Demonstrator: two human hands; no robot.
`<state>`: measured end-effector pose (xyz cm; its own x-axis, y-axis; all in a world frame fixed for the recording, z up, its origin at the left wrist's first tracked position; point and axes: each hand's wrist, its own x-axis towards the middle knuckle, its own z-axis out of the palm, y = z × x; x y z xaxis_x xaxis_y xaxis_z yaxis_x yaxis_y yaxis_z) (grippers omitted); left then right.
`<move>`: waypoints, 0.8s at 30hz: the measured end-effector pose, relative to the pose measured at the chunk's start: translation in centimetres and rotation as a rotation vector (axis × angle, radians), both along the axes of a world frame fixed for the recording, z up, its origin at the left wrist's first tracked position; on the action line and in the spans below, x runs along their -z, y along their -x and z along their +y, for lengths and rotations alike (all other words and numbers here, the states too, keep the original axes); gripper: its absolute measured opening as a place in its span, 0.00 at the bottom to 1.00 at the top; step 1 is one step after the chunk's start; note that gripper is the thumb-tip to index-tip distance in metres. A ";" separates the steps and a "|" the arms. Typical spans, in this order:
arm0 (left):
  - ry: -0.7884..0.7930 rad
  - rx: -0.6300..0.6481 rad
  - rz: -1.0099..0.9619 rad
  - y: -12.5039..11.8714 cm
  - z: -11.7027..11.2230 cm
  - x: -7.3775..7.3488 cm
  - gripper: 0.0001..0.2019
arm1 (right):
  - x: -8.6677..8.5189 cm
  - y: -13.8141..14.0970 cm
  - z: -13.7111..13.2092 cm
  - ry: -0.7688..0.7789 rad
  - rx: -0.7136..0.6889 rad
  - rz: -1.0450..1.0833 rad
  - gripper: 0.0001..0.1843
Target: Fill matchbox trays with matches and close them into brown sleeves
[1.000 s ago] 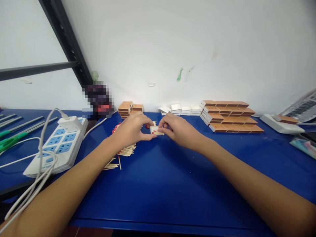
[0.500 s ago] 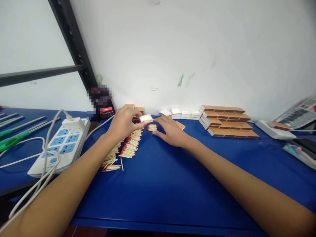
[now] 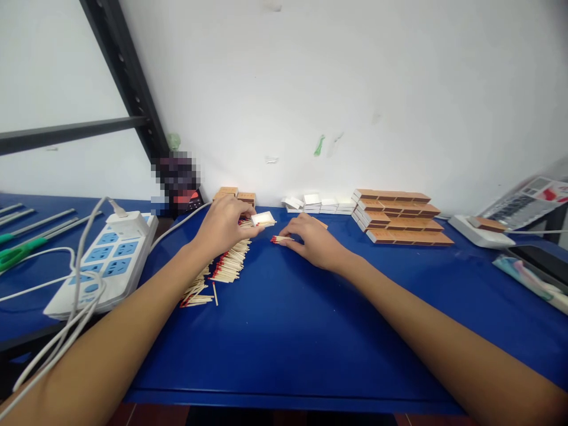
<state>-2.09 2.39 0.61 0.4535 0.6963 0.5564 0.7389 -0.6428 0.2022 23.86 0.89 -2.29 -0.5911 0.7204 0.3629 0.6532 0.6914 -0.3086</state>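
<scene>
In my left hand (image 3: 227,222) is a small white matchbox tray (image 3: 263,219), pinched between thumb and fingers, its hollow facing up. To its right, my right hand (image 3: 311,238) grips a small bunch of matches (image 3: 281,239) with red heads pointing left. A pile of loose matches (image 3: 229,264) spreads on the blue table below my left hand, partly hidden by it. Just behind my right hand lies a flat orange matchbox cover (image 3: 320,223), mostly covered by the hand.
White matchbox trays (image 3: 312,203) stand along the wall. Right of them rises a stepped stack of orange matchboxes (image 3: 394,219). More matchboxes (image 3: 247,197) sit behind my left hand. A power strip (image 3: 110,254) with cables, a phone (image 3: 539,264) and green-handled screwdrivers (image 3: 26,253) flank the area.
My right hand has closed on the small bunch of matches that lay on the table and lifted it. The left hand still holds the tray. The view has shifted slightly.
</scene>
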 end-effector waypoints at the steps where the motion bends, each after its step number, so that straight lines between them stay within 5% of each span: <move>1: 0.010 0.022 0.014 -0.2 -0.1 0.0 0.12 | -0.2 -0.6 -0.4 0.011 0.008 -0.013 0.11; 11: 0.109 0.174 0.088 -2.0 -1.7 0.9 0.13 | -1.1 -5.6 -1.9 0.090 0.114 0.076 0.09; 16: 0.233 0.213 0.102 -3.1 -3.1 0.8 0.12 | -1.0 -5.6 -2.1 0.010 0.075 0.087 0.07; 24: 0.211 0.244 0.108 -3.3 -3.3 0.7 0.12 | -0.9 -5.3 -2.2 0.005 0.070 0.035 0.07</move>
<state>1.23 -0.94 -0.13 0.6696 0.6546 0.3509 0.5926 -0.7557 0.2789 29.15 -1.31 -1.38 -0.5262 0.7615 0.3784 0.6887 0.6427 -0.3356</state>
